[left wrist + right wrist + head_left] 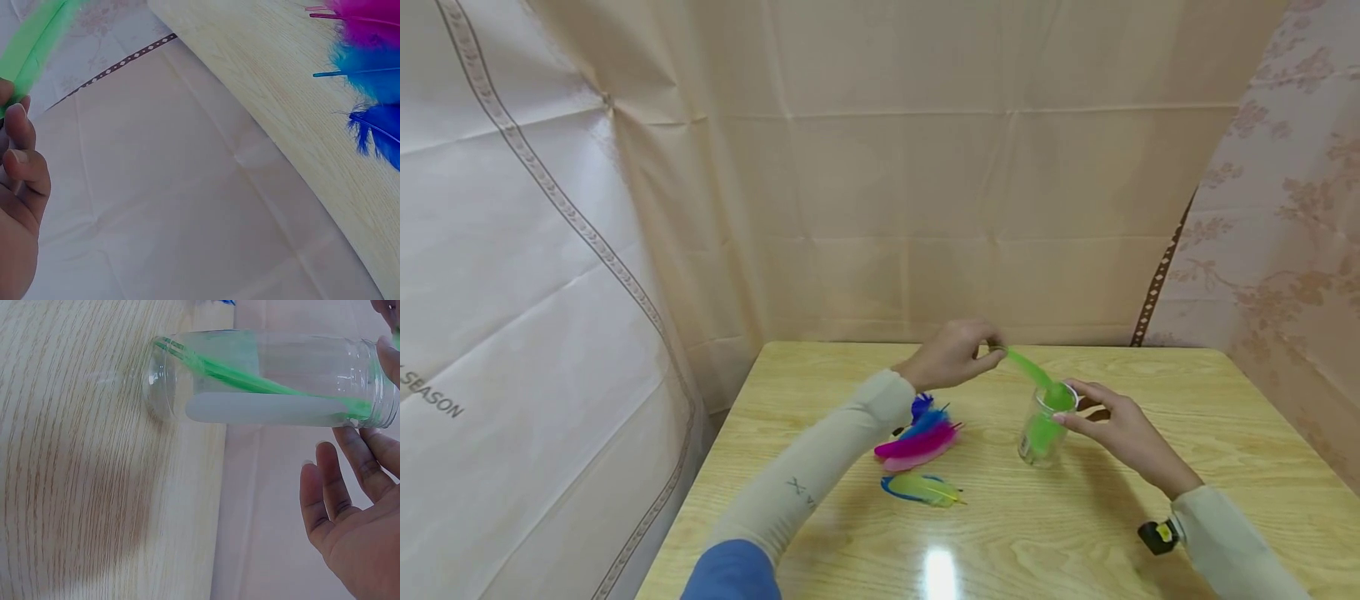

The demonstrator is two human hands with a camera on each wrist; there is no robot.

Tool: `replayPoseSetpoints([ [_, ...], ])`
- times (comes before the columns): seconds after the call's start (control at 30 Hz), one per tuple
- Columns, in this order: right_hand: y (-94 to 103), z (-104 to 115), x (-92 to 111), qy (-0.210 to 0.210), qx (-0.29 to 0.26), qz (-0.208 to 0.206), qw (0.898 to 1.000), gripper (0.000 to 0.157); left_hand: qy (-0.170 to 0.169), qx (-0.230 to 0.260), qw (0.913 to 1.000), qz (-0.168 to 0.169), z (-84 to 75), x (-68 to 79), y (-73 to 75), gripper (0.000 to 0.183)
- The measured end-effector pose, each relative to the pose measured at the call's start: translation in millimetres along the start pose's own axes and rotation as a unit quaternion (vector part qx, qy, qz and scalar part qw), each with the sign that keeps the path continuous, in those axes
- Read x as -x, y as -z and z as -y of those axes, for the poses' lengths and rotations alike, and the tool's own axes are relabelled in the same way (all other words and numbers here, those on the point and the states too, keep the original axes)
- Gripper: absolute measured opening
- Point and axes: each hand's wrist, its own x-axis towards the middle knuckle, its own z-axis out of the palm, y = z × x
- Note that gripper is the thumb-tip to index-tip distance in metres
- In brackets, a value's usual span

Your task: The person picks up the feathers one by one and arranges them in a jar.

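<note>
High forward-and-down head view, close wrist views past the fingers (336, 484), tabletop (1015, 525) in all three

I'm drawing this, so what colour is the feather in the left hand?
Green. The feather shows best in the left wrist view.

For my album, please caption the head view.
Left hand pinches a green feather; right hand holds a clear jar.

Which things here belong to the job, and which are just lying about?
In the job: left hand, the green feather it pinches, right hand, the clear jar it grips, green feathers inside.

Lying about, apparently unused: blue feathers, magenta feather, pink feather, yellow feather.
</note>
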Motion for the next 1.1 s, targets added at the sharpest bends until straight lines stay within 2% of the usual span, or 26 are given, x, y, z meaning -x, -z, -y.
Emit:
replayPoseSetpoints([
  [0.43,2.0,2.0,0.1,-0.006,-0.007,0.005,1.0,0.073,-0.037,-0.012,0.999,0.019,-10.8,-11.7,-7.8,0.011],
  [0.67,-4.2,-1.7,-3.4,-0.005,-0.005,0.004,1.0,0.073,-0.052,-0.055,0.9969,0.022,-12.9,-12.8,-14.0,0.009],
  [0.93,-0.7,0.0,-0.8,-0.004,-0.004,0.001,1.0,0.071,-0.077,-0.086,0.9933,0.012,-17.3,-19.7,-19.7,0.011],
  [1.1,0.2,0.6,0.4,-0.005,-0.004,0.0,1.0,0.072,-0.08,-0.098,0.9913,0.034,-20.8,-25.1,-24.0,0.012],
])
